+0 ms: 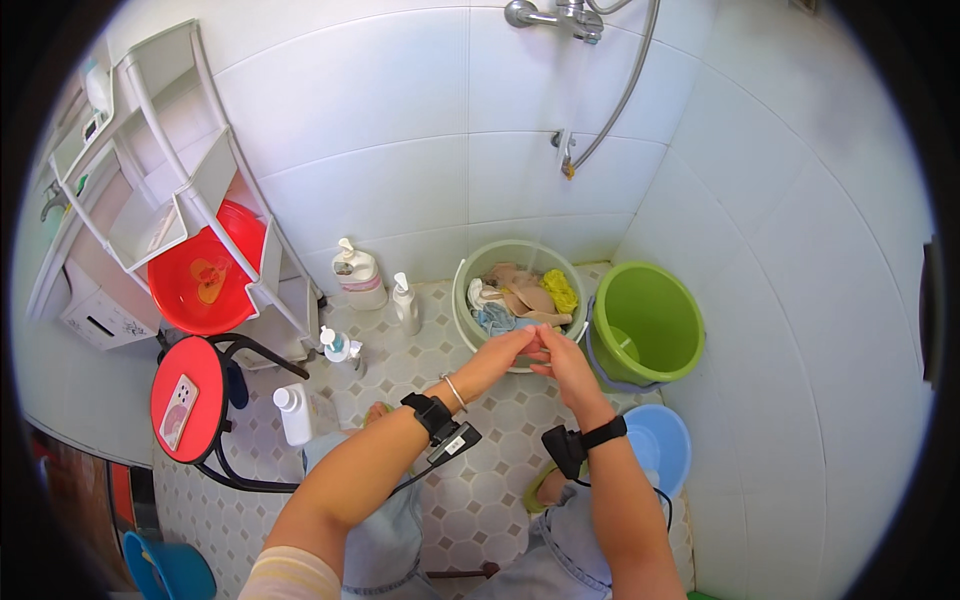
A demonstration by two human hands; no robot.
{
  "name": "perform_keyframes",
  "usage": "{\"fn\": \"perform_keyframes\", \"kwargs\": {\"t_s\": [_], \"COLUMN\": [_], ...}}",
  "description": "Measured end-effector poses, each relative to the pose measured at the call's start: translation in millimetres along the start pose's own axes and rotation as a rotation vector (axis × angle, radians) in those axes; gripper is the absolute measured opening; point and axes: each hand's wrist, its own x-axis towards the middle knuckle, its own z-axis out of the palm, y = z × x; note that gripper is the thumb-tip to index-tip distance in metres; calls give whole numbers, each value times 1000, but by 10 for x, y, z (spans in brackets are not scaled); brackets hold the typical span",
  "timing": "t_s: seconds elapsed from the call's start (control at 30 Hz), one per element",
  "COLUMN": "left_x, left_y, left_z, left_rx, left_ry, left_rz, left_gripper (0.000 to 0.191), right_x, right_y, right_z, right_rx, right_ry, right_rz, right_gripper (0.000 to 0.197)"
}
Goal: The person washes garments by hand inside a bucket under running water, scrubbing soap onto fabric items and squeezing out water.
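My left hand (504, 355) and my right hand (568, 366) meet at the fingertips above the near rim of a pale round bucket (466, 330). Two fingers of the right hand are visibly apart, while most left fingers are hidden. No object shows between the hands. Inside the bucket lie beige fabric (525, 298), a light blue cloth (495, 318) and a bunched yellow item (559, 291). A thin, faint stream of water drops into it from the wall-mounted mixer tap (579, 24). Black straps with small devices circle both wrists.
Right of the bucket stands a green bucket (656, 319), with a blue basin (660, 442) nearer me. Pump bottles (361, 279) and a white bottle (294, 414) stand left. A red stool (191, 379) bears a phone (178, 412); a white shelf rack (187, 184) holds a red basin (169, 281).
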Motion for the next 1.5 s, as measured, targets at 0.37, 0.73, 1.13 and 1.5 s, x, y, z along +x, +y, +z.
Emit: {"fn": "perform_keyframes", "kwargs": {"t_s": [0.37,0.73,1.13,1.5], "left_x": [29,91,41,67], "left_y": [-60,-70,-3,-20], "left_z": [-51,12,40,32], "left_rx": [-16,13,19,16], "left_ry": [9,-2,5,-6], "left_rz": [11,47,24,-11], "left_gripper": [48,48,48,50], "right_x": [27,-4,23,27], "right_y": [23,-11,19,29], "right_z": [40,-33,-44,-58], "right_rx": [8,-9,-28,-9], "right_ry": [-8,39,9,-4], "right_rz": [14,37,18,10], "right_gripper": [36,35,38,38]}}
